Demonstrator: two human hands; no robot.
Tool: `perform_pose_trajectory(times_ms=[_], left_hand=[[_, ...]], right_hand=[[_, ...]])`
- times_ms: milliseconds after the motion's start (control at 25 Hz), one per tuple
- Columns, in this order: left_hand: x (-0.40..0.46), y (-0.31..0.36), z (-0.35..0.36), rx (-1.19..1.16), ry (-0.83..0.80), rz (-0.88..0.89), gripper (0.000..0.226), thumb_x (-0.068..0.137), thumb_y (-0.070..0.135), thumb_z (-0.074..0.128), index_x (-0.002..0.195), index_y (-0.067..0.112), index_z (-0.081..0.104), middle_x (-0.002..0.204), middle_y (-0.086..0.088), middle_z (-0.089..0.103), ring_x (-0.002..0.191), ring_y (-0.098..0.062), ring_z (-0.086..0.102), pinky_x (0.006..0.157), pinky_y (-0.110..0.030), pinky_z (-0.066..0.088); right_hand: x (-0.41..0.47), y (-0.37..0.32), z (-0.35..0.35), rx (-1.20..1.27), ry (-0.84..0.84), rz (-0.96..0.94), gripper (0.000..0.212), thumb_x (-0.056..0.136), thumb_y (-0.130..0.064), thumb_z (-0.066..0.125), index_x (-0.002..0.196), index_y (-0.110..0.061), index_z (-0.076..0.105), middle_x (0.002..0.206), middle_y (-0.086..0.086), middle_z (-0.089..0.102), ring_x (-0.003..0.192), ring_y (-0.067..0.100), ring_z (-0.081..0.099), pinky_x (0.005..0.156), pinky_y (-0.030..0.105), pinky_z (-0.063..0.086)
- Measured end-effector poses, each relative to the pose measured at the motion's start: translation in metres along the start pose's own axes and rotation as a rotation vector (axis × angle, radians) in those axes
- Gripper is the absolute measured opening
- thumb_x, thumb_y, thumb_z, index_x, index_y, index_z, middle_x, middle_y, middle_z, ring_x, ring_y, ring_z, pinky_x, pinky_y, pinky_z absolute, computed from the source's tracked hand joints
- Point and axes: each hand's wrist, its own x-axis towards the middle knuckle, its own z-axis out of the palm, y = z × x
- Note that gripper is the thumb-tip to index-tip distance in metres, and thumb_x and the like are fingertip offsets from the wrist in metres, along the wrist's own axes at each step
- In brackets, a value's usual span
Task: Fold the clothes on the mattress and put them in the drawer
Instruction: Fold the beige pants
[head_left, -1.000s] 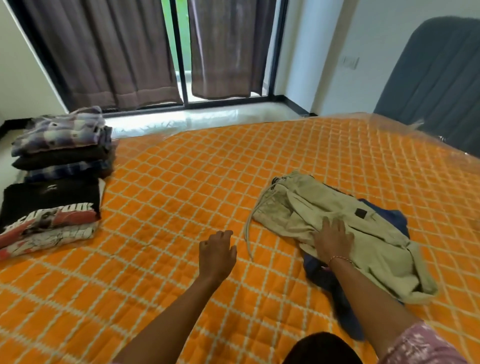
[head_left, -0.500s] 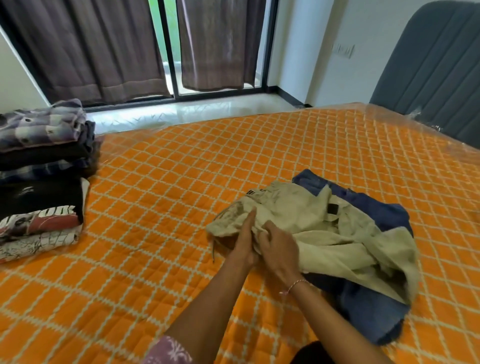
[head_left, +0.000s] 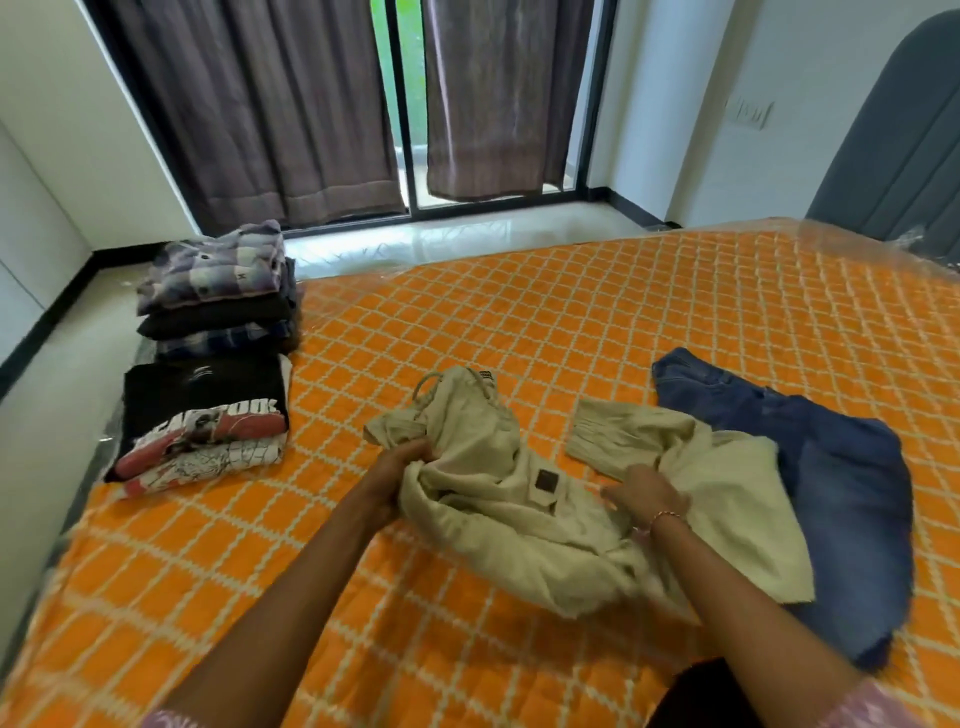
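Centre of mattress: beige trousers (head_left: 519, 499), crumpled, lying across the orange quilted mattress (head_left: 571, 312); waistband and drawstring end toward the far left, one ribbed cuff (head_left: 597, 436) thrown out to the right; long axis hard to fix while bunched, roughly left to right.
Left hand (head_left: 400, 462): at the left edge of the trousers, just below the waistband; fingers curled into the cloth, gripping a fold.
Right hand (head_left: 649, 496): on the right part of the trousers, just below the ribbed cuff; fingers bent down into the fabric, seemingly pinching it, tips partly hidden; bracelet at the wrist.
Relation for next move: garment between the two hands, waistband beyond the left fingers, cuff beyond the right fingers; by judgement, pulling apart and flattening called for before any fold; left hand nearer the waist end.
Blue jeans (head_left: 841, 467): unfolded, to the right of the trousers, partly beneath the beige cloth's right edge; nearer the right hand.
Folded stacks: plaid and dark shirts (head_left: 218, 291) at the far left edge; printed tees (head_left: 202, 421) just in front, touching or nearly so.
Progress: two stacks done, two garments left, by judgement; drawer not in view.
Surface: quilted orange with white lattice, under clear plastic wrap at the edges.
Room: dark curtains (head_left: 260, 104) over a glazed door; pale floor; grey padded headboard (head_left: 904, 145) at far right.
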Motion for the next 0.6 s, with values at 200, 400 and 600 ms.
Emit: perform_pose_trajectory(times_ms=[200,400,600], left_hand=[[-0.069,0.045,-0.083,0.124,0.137,0.115,0.044,0.049,0.017,0.068,0.091,0.004,0.063,0.086,-0.013,0.063,0.076,-0.026,0.059,0.071,-0.036,0.051],[-0.133,0.067,-0.129,0.081,0.199,0.249,0.041,0.056,0.016,0.061,0.095,0.006,0.061,0.084,-0.009,0.067,0.073,-0.022,0.063,0.065,-0.031,0.055],[-0.191,0.083,-0.17,0.076,0.123,0.352,0.057,0.046,0.012,0.069,0.102,0.008,0.063,0.102,-0.015,0.067,0.085,-0.028,0.065,0.075,-0.036,0.055]], right_hand=[[-0.066,-0.08,0.076,0.106,-0.335,-0.201,0.068,0.088,-0.053,0.055,0.129,0.0,0.046,0.124,0.017,0.058,0.102,0.027,0.058,0.076,0.031,0.042],[-0.164,-0.176,0.12,0.578,-0.707,-0.3,0.078,0.08,-0.069,0.052,0.125,-0.007,0.059,0.105,0.015,0.065,0.076,0.018,0.066,0.066,0.029,0.05],[-0.22,-0.236,0.141,0.873,-1.013,-0.296,0.077,0.079,-0.08,0.034,0.127,-0.023,0.052,0.097,0.005,0.065,0.078,0.016,0.06,0.062,0.027,0.036]])
